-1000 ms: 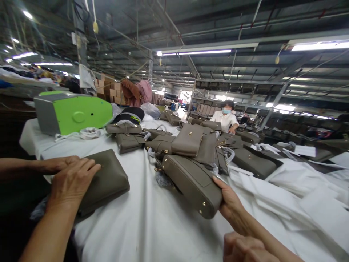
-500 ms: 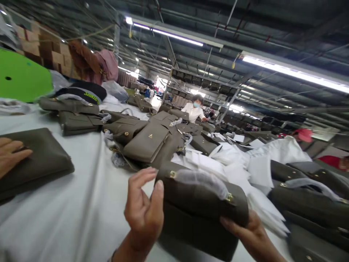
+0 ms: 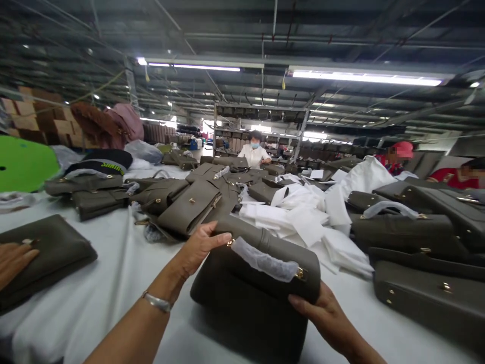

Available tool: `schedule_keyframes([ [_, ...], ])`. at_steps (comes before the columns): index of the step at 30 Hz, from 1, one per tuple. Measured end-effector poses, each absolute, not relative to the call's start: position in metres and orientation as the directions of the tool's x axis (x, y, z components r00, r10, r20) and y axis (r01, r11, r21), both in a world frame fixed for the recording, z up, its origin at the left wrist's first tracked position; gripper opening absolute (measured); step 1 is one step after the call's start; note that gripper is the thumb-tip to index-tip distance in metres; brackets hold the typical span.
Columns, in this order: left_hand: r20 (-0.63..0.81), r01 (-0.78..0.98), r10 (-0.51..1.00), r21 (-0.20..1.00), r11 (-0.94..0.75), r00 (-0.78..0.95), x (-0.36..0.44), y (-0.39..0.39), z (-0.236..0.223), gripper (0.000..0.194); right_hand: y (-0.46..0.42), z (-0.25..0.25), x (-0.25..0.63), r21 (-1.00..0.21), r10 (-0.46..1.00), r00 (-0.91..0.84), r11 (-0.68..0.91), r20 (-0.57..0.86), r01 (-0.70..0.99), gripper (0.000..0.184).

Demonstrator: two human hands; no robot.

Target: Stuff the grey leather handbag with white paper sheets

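Okay, I see the handbag (image 3: pixel 253 288) at lower centre on the table (image 3: pixel 113 283), long axis running left-right. Left hand (image 3: pixel 199 247) pinches its top-left corner beside the wrapped handle (image 3: pixel 265 260); right hand (image 3: pixel 326 316) grips the right end, fingers curled. Another person's hand (image 3: pixel 13 258) rests on a pouch (image 3: pixel 49 253) far left.

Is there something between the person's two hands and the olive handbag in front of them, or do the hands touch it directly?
Nothing visible stands between. The left hand grips the top left corner of the olive handbag, and the right hand holds its right edge. The wrapped handle lies on top between the hands, untouched.
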State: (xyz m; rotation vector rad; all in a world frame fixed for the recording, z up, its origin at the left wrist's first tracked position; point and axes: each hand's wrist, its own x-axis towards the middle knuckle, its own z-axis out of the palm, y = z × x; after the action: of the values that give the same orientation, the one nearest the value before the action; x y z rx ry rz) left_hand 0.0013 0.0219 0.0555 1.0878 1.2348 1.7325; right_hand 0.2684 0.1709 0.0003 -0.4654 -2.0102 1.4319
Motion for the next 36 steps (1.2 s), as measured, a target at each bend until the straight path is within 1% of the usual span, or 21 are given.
schedule_keyframes([
  [2,0.278,-0.1,0.884,0.936,-0.336,-0.375,0.007,0.027,0.058,0.043,0.177,-0.001,0.271,-0.94,0.654,-0.691,0.321,0.306,-0.113,0.039],
  [4,0.34,-0.087,0.852,0.91,-0.404,-0.399,0.013,0.024,0.057,0.047,0.184,0.002,0.275,-0.931,0.626,-0.705,0.337,0.334,-0.142,0.032],
  [5,0.385,-0.034,0.827,0.9,-0.435,-0.41,0.017,0.02,0.054,0.045,0.187,0.004,0.277,-0.922,0.589,-0.728,0.351,0.351,-0.161,0.031],
  [7,0.518,0.179,0.76,0.854,-0.489,-0.393,0.026,0.007,0.046,0.03,0.192,0.007,0.282,-0.909,0.51,-0.776,0.372,0.371,-0.191,0.035],
  [8,0.6,0.318,0.721,0.799,-0.511,-0.347,0.032,-0.001,0.04,0.025,0.192,0.007,0.285,-0.902,0.487,-0.789,0.387,0.375,-0.19,0.039],
  [10,0.74,0.563,0.642,0.623,-0.544,-0.199,0.045,-0.018,0.027,0.028,0.191,0.005,0.291,-0.869,0.437,-0.809,0.463,0.394,-0.173,0.039],
  [13,0.854,0.757,0.519,0.36,-0.546,-0.032,0.061,-0.036,0.008,0.036,0.185,0.0,0.298,-0.762,0.348,-0.82,0.628,0.456,-0.157,0.029],
  [15,0.895,0.829,0.445,0.224,-0.513,0.034,0.064,-0.04,-0.002,0.037,0.184,0.002,0.301,-0.724,0.313,-0.841,0.678,0.442,-0.128,0.03],
  [17,0.907,0.879,0.411,0.118,-0.462,0.094,0.062,-0.039,-0.011,0.036,0.189,0.007,0.306,-0.744,0.301,-0.892,0.666,0.338,-0.057,0.032],
  [20,0.897,0.918,0.416,0.031,-0.395,0.148,0.054,-0.035,-0.023,0.034,0.21,0.02,0.32,-0.812,0.205,-0.966,0.583,0.158,-0.009,0.044],
  [22,0.882,0.934,0.432,-0.025,-0.356,0.188,0.05,-0.033,-0.03,0.031,0.224,0.027,0.33,-0.888,0.159,-0.977,0.457,0.141,-0.054,0.05],
  [23,0.874,0.941,0.438,-0.057,-0.335,0.209,0.048,-0.033,-0.033,0.029,0.228,0.03,0.333,-0.923,0.179,-0.971,0.377,0.16,-0.082,0.052],
  [25,0.86,0.949,0.448,-0.118,-0.292,0.245,0.049,-0.033,-0.037,0.028,0.229,0.032,0.333,-0.963,0.302,-0.939,0.256,0.164,-0.085,0.056],
  [26,0.853,0.951,0.453,-0.142,-0.273,0.257,0.05,-0.033,-0.04,0.03,0.224,0.031,0.33,-0.967,0.379,-0.915,0.249,0.141,-0.046,0.061],
  [27,0.848,0.954,0.458,-0.162,-0.253,0.265,0.052,-0.032,-0.042,0.031,0.218,0.029,0.324,-0.958,0.452,-0.884,0.286,0.116,0.021,0.068],
  [29,0.844,0.958,0.461,-0.198,-0.207,0.274,0.058,-0.03,-0.047,0.033,0.202,0.018,0.307,-0.875,0.566,-0.817,0.445,0.108,0.193,0.09],
  [31,0.826,0.96,0.488,-0.247,-0.133,0.28,0.065,-0.026,-0.053,0.035,0.189,0.001,0.288,-0.719,0.637,-0.739,0.618,0.22,0.318,0.102],
  [32,0.813,0.956,0.508,-0.279,-0.089,0.284,0.068,-0.025,-0.055,0.036,0.185,-0.009,0.28,-0.638,0.641,-0.705,0.686,0.305,0.348,0.102],
  [34,0.793,0.943,0.539,-0.332,-0.006,0.283,0.074,-0.025,-0.057,0.036,0.185,-0.029,0.27,-0.5,0.583,-0.656,0.795,0.479,0.343,0.095],
  [35,0.795,0.942,0.543,-0.334,0.02,0.271,0.076,-0.027,-0.055,0.035,0.188,-0.037,0.268,-0.441,0.537,-0.637,0.837,0.554,0.323,0.091],
  [36,0.809,0.952,0.529,-0.306,0.008,0.256,0.078,-0.029,-0.05,0.034,0.192,-0.045,0.267,-0.389,0.49,-0.62,0.87,0.613,0.302,0.087],
])
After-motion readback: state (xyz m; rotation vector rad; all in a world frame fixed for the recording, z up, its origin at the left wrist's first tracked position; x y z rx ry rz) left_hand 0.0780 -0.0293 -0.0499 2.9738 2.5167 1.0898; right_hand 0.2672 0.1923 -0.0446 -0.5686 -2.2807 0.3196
